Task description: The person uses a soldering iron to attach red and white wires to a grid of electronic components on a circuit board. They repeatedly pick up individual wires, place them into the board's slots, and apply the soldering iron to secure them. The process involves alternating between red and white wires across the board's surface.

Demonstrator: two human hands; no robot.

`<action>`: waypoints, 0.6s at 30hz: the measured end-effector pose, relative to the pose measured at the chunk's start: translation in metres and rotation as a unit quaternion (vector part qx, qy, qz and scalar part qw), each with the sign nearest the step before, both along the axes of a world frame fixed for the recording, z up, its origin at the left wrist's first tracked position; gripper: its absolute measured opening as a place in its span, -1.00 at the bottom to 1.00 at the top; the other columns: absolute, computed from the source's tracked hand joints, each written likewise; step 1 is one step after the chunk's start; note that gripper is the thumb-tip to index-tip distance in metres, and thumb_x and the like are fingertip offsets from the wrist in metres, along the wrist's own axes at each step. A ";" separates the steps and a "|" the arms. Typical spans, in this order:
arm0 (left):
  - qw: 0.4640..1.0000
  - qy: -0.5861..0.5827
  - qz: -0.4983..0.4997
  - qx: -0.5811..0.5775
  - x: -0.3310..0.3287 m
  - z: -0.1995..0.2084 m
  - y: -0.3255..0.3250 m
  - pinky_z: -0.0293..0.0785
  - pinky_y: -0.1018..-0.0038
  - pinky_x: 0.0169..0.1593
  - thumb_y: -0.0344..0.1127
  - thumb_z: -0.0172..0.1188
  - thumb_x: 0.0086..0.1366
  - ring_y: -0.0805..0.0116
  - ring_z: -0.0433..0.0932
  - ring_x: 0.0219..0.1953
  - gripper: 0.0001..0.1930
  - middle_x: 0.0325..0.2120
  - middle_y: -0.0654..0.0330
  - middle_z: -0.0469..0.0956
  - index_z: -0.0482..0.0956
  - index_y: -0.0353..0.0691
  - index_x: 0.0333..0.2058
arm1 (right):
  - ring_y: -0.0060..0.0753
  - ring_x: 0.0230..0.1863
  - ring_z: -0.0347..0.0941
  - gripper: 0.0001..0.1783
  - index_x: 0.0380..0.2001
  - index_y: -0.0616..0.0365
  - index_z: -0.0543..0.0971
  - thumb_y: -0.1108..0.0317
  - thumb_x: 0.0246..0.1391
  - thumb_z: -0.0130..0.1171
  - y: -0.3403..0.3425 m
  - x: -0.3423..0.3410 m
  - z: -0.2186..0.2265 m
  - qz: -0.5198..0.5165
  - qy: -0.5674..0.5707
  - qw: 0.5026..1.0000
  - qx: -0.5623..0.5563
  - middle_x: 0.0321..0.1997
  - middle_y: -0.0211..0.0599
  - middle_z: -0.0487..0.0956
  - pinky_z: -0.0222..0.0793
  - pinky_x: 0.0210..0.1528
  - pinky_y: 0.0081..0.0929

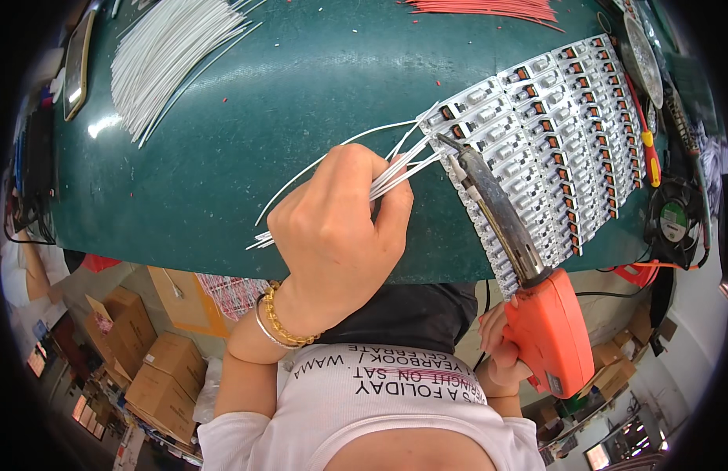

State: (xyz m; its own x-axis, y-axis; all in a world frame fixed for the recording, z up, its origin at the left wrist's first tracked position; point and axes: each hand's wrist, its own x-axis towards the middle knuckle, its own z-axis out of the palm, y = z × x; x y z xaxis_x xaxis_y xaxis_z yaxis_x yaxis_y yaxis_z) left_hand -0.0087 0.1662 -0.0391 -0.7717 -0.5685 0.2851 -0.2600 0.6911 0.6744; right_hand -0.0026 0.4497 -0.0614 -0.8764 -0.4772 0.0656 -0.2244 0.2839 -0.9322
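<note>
white wires (391, 177) over green tabletop (223, 180), cardboard boxes (166, 396) nearby

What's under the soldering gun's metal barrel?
The panel of small white boards shows on both sides of the barrel; the strip directly beneath is covered, so its parts there can't be seen.

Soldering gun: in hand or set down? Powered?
In hand: the right hand grips the soldering gun by its orange-red handle, tip near the circuit-board panel's left edge. Powered: cannot tell.
</note>
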 end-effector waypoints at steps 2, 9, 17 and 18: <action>1.000 0.004 -0.005 0.000 0.000 -0.001 0.000 0.19 0.56 -0.61 -0.51 0.27 0.14 0.54 0.29 -0.71 -0.83 -0.69 0.28 0.41 0.44 -0.25 -0.55 | -0.52 -0.71 0.24 -0.10 -0.01 0.45 0.32 -0.31 0.06 0.10 0.007 0.005 -0.009 -0.010 0.017 1.000 0.000 -0.76 -0.49 0.28 0.30 -0.51 -0.49; 1.000 0.001 0.001 0.015 0.000 0.000 0.001 0.19 0.56 -0.61 -0.51 0.26 0.15 0.54 0.29 -0.71 -0.84 -0.69 0.27 0.40 0.45 -0.25 -0.54 | -0.57 -0.73 0.23 -0.03 0.02 0.41 0.31 -0.40 -0.02 0.10 -0.004 -0.002 0.012 0.009 0.001 0.997 0.078 -0.76 -0.55 0.28 0.29 -0.54 -0.54; 0.998 0.025 0.042 0.026 0.001 0.010 -0.003 0.27 0.55 -0.60 -0.51 0.27 0.13 0.42 0.40 -0.69 -0.94 -0.62 0.20 0.48 0.55 -0.26 -0.46 | -0.62 -0.76 0.20 -0.03 0.09 0.39 0.32 -0.37 -0.01 0.11 -0.022 -0.002 0.021 -0.061 -0.093 0.993 -0.048 -0.79 -0.60 0.26 0.24 -0.59 -0.58; 0.993 0.111 0.023 0.028 0.003 0.003 -0.007 0.30 0.59 -0.54 -0.56 0.27 0.14 0.42 0.46 -0.61 -0.95 -0.57 0.15 0.54 0.60 -0.31 -0.39 | -0.62 -0.77 0.20 -0.04 0.10 0.39 0.32 -0.36 0.01 0.11 -0.018 0.000 0.019 -0.080 -0.117 0.987 -0.075 -0.79 -0.60 0.26 0.23 -0.60 -0.59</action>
